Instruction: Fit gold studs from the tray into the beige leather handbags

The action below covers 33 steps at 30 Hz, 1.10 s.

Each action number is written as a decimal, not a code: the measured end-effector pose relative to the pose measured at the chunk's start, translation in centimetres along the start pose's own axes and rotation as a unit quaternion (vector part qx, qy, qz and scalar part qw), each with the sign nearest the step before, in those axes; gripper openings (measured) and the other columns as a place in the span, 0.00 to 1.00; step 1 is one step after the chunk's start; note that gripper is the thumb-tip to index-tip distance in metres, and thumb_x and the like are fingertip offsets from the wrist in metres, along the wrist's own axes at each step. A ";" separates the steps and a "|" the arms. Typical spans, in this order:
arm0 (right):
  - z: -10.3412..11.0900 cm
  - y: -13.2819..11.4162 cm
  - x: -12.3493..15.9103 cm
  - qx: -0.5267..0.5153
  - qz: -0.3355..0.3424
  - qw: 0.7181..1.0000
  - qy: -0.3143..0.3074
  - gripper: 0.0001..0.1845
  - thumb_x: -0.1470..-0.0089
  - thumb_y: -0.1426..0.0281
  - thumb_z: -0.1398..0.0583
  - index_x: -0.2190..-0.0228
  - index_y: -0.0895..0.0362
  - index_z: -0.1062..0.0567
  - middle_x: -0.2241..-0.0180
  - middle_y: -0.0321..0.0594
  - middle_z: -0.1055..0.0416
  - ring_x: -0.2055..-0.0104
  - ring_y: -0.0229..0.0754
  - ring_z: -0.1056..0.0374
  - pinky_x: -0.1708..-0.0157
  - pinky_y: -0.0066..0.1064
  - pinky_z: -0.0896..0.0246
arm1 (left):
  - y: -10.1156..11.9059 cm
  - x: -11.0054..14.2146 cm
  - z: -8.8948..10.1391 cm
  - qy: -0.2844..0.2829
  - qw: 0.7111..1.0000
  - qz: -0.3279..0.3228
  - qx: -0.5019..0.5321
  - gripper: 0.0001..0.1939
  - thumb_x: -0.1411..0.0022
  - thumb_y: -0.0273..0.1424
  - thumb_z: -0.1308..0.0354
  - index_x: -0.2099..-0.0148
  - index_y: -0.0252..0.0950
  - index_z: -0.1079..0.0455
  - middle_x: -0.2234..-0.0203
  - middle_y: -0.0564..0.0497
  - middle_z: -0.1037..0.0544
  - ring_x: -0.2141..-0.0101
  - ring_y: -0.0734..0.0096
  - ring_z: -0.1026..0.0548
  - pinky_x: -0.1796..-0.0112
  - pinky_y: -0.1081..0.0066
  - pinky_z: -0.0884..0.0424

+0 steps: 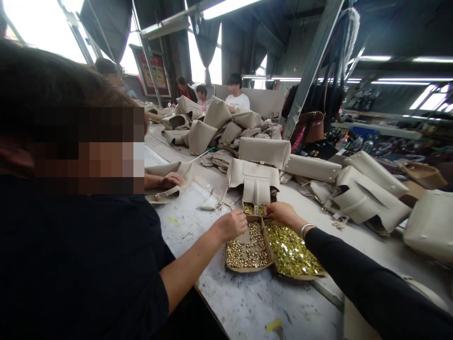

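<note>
My right hand, in a long black sleeve with a silver bracelet at the wrist, reaches in from the right. Its fingers are pinched together at a small heap of gold metal pieces, by the flap of a beige handbag. Whatever they hold is too small to make out. Below it stands a cardboard tray of flat gold fittings. Beside that is a tray of gold studs, with a co-worker's closed hand over its back edge. My left hand is out of view.
At left, close by, sits a co-worker in a black T-shirt, whose other hand rests on a beige bag piece. Beige handbags are piled along the table, more at right. A metal post rises behind. Several people sit farther back.
</note>
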State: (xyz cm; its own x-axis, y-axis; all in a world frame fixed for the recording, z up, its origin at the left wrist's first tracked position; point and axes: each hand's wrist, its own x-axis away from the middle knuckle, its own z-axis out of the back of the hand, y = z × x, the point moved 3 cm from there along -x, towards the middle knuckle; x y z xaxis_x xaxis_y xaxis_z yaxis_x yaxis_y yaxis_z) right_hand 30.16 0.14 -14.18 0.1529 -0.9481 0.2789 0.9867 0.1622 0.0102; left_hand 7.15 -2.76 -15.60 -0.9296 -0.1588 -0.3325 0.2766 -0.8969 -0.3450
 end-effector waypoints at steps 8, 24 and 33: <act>-0.5 0.9 -0.1 -0.041 0.001 0.999 0.034 0.12 0.33 0.63 0.39 0.54 0.58 0.23 0.53 0.43 0.25 0.52 0.47 0.27 0.49 0.46 0.30 | 5.8 -2.5 -0.2 -0.042 0.990 -0.118 0.070 0.13 0.35 0.24 0.38 0.73 0.37 0.29 0.74 0.52 0.23 0.70 0.69 0.30 0.66 0.65 0.35; 1.5 0.2 1.3 -0.086 0.008 0.992 0.089 0.09 0.33 0.66 0.39 0.56 0.59 0.23 0.55 0.43 0.24 0.55 0.45 0.27 0.52 0.42 0.30 | 2.0 -7.7 0.5 -0.105 0.989 -0.019 0.104 0.11 0.36 0.19 0.39 0.71 0.34 0.27 0.70 0.48 0.20 0.65 0.65 0.26 0.64 0.64 0.34; 13.8 0.5 11.8 -0.208 0.056 0.951 0.224 0.11 0.37 0.71 0.39 0.55 0.53 0.19 0.63 0.35 0.20 0.64 0.38 0.27 0.64 0.27 0.35 | 2.6 -10.8 4.9 -0.097 0.972 0.077 0.201 0.13 0.29 0.35 0.41 0.65 0.34 0.27 0.70 0.51 0.22 0.68 0.72 0.24 0.61 0.68 0.24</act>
State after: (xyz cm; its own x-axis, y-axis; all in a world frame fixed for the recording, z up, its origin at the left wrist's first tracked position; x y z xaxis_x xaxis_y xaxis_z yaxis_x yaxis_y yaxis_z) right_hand 31.65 -7.16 2.40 0.1748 -0.9676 -0.1822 0.8851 0.2355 -0.4014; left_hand 16.70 -5.41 -8.59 -0.9240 -0.3436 -0.1676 0.3346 -0.9389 0.0803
